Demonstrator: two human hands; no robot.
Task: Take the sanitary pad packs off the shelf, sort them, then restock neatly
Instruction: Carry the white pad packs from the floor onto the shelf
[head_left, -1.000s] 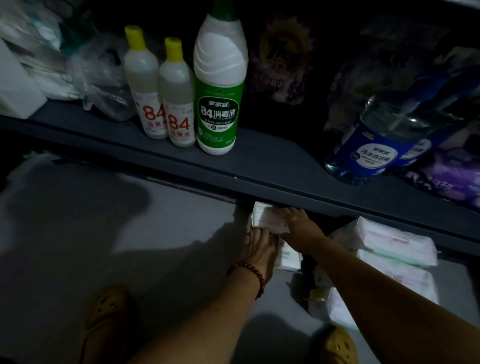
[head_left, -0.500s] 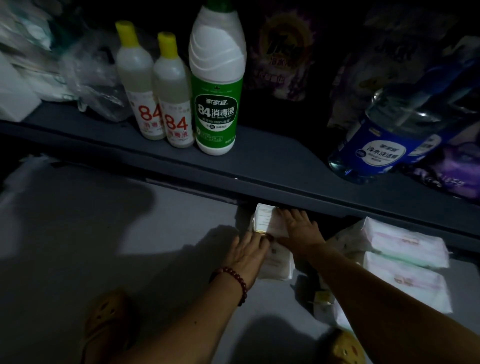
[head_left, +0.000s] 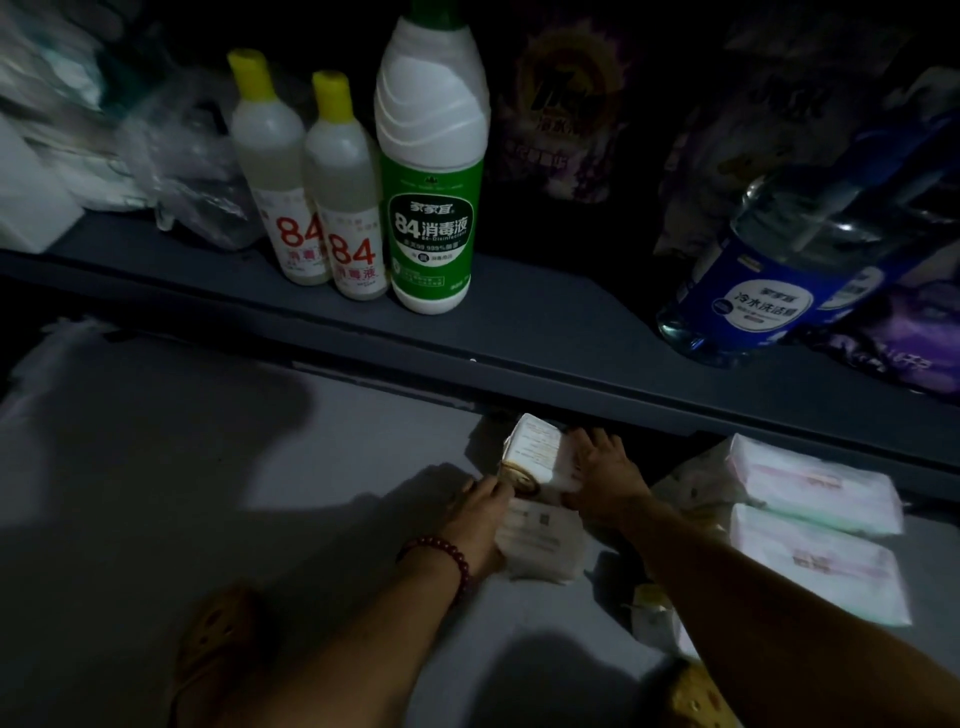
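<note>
STATE: left grip (head_left: 480, 512), right grip (head_left: 605, 475) flat-fingered against top pad pack (head_left: 535, 454) | RISK: uneven push topples it off bottom pack (head_left: 543, 545)

One head-worn camera is looking forward and steeply down from above and behind the left hand (head_left: 475, 512) and right hand (head_left: 602, 478), near enough that both forearms are filling the lower frame. It is facing the dark shelf (head_left: 519, 332) running just beyond the hands, with grey floor (head_left: 156, 493) spreading left of the left hand.
</note>
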